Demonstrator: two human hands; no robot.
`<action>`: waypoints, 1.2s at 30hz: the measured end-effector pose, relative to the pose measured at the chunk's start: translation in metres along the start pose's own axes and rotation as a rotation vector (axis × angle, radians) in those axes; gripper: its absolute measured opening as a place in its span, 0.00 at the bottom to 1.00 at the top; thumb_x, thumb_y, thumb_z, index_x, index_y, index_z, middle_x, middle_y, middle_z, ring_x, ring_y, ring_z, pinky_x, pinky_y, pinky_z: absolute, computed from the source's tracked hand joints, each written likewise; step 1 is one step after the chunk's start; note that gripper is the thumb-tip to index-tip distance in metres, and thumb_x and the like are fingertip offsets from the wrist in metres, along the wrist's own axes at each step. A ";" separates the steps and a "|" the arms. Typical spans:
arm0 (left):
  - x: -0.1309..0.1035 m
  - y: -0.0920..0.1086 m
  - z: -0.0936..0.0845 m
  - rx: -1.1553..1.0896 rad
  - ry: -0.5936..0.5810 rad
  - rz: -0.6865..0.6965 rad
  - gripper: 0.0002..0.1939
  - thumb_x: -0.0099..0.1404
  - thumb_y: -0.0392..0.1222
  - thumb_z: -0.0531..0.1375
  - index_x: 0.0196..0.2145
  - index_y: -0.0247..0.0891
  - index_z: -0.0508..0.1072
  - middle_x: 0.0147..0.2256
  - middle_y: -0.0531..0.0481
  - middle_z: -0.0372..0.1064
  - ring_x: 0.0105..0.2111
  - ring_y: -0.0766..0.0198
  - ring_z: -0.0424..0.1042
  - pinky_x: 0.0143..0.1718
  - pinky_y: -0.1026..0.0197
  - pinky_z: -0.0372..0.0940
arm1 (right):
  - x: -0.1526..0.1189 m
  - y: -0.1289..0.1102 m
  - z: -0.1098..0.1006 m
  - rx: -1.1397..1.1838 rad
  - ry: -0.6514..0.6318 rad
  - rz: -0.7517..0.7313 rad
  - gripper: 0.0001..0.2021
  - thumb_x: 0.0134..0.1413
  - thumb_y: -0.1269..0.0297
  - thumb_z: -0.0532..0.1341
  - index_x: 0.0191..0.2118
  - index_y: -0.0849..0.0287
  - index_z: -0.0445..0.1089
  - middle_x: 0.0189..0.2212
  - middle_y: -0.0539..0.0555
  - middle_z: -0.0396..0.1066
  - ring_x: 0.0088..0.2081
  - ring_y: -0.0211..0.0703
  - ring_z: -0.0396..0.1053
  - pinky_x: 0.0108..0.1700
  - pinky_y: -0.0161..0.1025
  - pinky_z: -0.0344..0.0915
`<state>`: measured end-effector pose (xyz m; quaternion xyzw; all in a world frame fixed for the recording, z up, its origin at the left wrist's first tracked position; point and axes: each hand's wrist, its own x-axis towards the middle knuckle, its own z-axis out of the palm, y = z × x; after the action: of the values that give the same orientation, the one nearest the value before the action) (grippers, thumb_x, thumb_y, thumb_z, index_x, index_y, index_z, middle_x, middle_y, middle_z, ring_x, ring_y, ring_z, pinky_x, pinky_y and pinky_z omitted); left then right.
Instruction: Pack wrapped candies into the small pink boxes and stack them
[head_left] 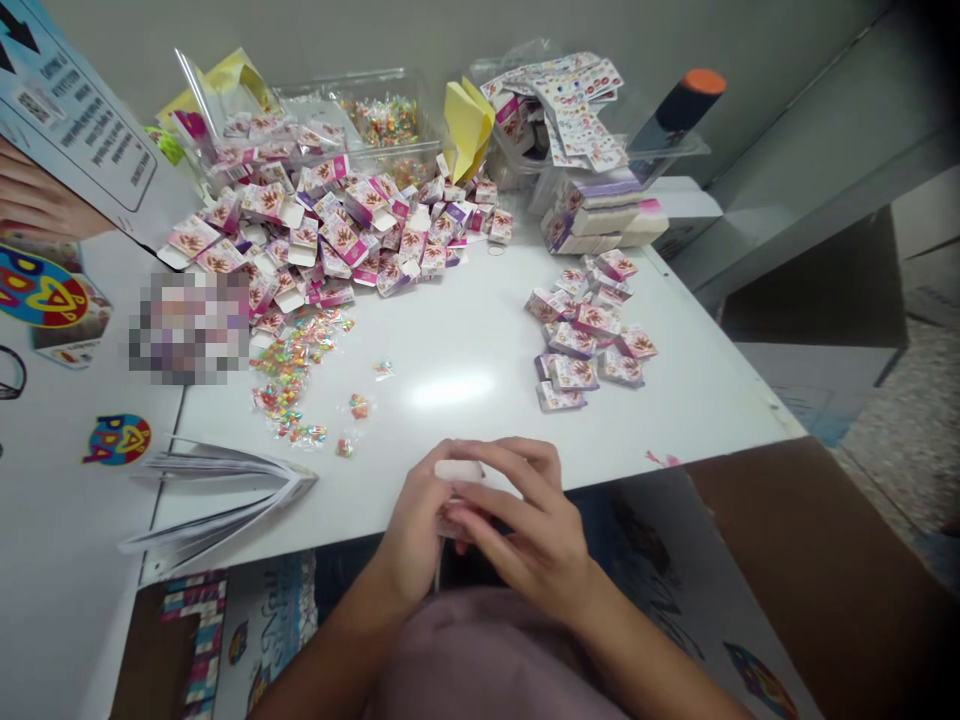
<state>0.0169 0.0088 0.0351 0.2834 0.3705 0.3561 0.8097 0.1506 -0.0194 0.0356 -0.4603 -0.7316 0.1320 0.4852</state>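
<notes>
At the front edge of the white table [480, 330], my left hand [416, 525] and my right hand [544, 525] meet around one small printed box [459, 470]. Its white flap shows between my fingers; most of the box is hidden. Both hands are closed on it. Beyond my left hand lie small clear packets of coloured beads [289, 385], a few of them apart from the rest. Forward of my right hand sits a group of small closed boxes [592, 325]. A large heap of similar boxes [337, 230], several with flaps up, covers the back left.
An open booklet [225, 490] stands at the left front edge. Behind the heap is a clear tub of bead packets [382, 120]. Sticker sheets [577, 100], stacked cartons [600, 210] and a dark bottle with an orange top [682, 100] are at the back right.
</notes>
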 end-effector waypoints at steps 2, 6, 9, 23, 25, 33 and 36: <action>0.001 0.000 0.001 -0.018 0.016 -0.077 0.11 0.54 0.45 0.59 0.35 0.39 0.66 0.21 0.57 0.59 0.18 0.70 0.56 0.15 0.71 0.51 | -0.002 0.001 0.003 0.122 -0.034 0.111 0.09 0.58 0.75 0.63 0.43 0.56 0.70 0.51 0.61 0.71 0.50 0.53 0.65 0.48 0.52 0.68; 0.001 0.002 0.003 -0.116 0.034 -0.174 0.20 0.57 0.58 0.59 0.39 0.41 0.64 0.22 0.57 0.61 0.17 0.71 0.55 0.14 0.72 0.45 | -0.011 0.003 0.011 0.171 -0.018 0.121 0.16 0.61 0.78 0.58 0.53 0.57 0.66 0.41 0.58 0.76 0.40 0.46 0.70 0.42 0.48 0.68; 0.001 0.000 0.003 -0.112 0.072 -0.192 0.35 0.58 0.76 0.48 0.42 0.40 0.65 0.24 0.55 0.63 0.17 0.72 0.53 0.15 0.72 0.44 | -0.018 0.004 0.018 -0.001 -0.019 -0.050 0.14 0.60 0.76 0.61 0.51 0.59 0.69 0.43 0.61 0.77 0.40 0.49 0.72 0.43 0.51 0.65; 0.005 -0.013 -0.007 0.311 0.054 -0.102 0.42 0.59 0.78 0.36 0.50 0.42 0.62 0.29 0.52 0.66 0.25 0.66 0.65 0.25 0.65 0.61 | -0.024 0.006 0.026 0.627 0.136 0.710 0.03 0.56 0.66 0.65 0.31 0.57 0.75 0.33 0.54 0.75 0.30 0.41 0.71 0.27 0.37 0.69; 0.003 -0.011 -0.007 0.275 0.050 -0.141 0.42 0.58 0.78 0.36 0.51 0.42 0.62 0.27 0.54 0.64 0.23 0.67 0.63 0.24 0.66 0.60 | -0.026 0.002 0.022 0.385 0.119 0.445 0.06 0.58 0.73 0.63 0.36 0.56 0.76 0.35 0.56 0.77 0.34 0.44 0.72 0.35 0.42 0.69; 0.002 -0.017 -0.007 0.051 0.033 -0.117 0.28 0.65 0.70 0.46 0.45 0.42 0.61 0.25 0.57 0.62 0.21 0.70 0.61 0.23 0.69 0.57 | -0.021 -0.004 0.001 0.175 -0.186 0.131 0.16 0.60 0.75 0.61 0.53 0.58 0.68 0.50 0.63 0.72 0.47 0.50 0.67 0.46 0.49 0.68; 0.003 -0.029 -0.010 0.084 0.004 -0.119 0.17 0.68 0.59 0.51 0.44 0.44 0.58 0.25 0.59 0.61 0.19 0.72 0.58 0.18 0.71 0.54 | -0.019 -0.003 -0.004 0.279 -0.342 0.307 0.06 0.64 0.70 0.57 0.43 0.58 0.71 0.37 0.57 0.75 0.38 0.44 0.70 0.41 0.43 0.68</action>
<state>0.0209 -0.0039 0.0078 0.2937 0.4029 0.2920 0.8162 0.1538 -0.0374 0.0282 -0.4657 -0.6993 0.3792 0.3877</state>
